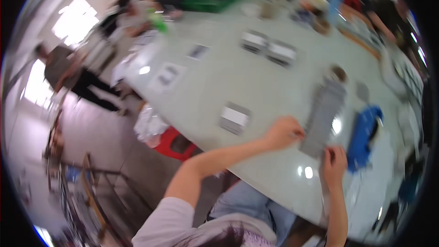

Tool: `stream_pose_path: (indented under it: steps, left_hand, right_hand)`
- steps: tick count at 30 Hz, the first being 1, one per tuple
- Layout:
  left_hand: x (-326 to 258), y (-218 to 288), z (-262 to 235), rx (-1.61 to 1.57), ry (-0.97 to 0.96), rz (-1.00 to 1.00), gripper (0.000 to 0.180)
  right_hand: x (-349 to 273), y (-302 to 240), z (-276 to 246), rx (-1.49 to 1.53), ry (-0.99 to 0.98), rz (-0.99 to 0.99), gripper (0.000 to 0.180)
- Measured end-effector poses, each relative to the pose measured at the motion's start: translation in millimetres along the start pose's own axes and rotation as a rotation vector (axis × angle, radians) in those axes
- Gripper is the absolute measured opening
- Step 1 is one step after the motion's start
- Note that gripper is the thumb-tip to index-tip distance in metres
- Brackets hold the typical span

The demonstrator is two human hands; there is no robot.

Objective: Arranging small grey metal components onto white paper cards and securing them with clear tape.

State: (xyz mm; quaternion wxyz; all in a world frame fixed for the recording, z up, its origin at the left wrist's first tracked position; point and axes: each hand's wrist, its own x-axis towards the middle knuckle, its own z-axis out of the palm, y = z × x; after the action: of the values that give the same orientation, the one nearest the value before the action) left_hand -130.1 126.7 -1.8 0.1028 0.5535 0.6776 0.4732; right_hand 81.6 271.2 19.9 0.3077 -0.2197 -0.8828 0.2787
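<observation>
Can't tell from here if L hand [284, 133] touches the grey strip [323, 116] or just hovers by it, both being blurred; R hand [336, 165] is smeared too, grip unclear, & its forearm [337, 210] is cut off at the bottom. Blue bundle [361, 137] is too blurry to ID, ditto far-side clutter [315, 7]. Red stool [168, 145] is partly hidden by the table [201, 96], & co-worker [392, 20] is partly lost at R edge.

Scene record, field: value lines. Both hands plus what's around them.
left_hand: left hand beside the left edge of a long flat grey piece; contact unclear, blurred
right_hand: right hand by that piece's near end; grip unclear
far_end: round brownish roll
right_side: crumpled blue plastic bag
left_side: rectangular grey-and-white block
farther_off: two similar grey-and-white blocks
surface: pale glossy table
</observation>
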Motion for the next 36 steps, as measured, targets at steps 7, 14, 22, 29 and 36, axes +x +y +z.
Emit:
stream_pose_path:
  steps: [7, 14, 22, 29, 36]
  left_hand:
    - [-9, 9, 0, 0.023, -0.005, -0.031, 0.006]
    - [1, 9, 1, 0.033, 0.009, -0.04, 0.007]
    - [1, 5, 3, 0.023, 0.028, -0.01, 0.007]
    - [-2, 1, 5, 0.006, 0.07, -0.011, 0.006]
    - [1, 1, 8, 0.016, 0.047, -0.014, 0.008]
  right_hand:
    - [-6, 9, 1, 0.036, -0.082, -0.015, 0.003]
    - [5, 9, -1, 0.044, -0.094, 0.005, 0.005]
    - [1, 27, 0, -0.015, -0.092, -0.034, 0.006]
    - [2, 24, 3, -0.036, -0.13, 0.024, 0.008]
    - [8, -6, -15, -0.162, -0.152, -0.009, 0.024]
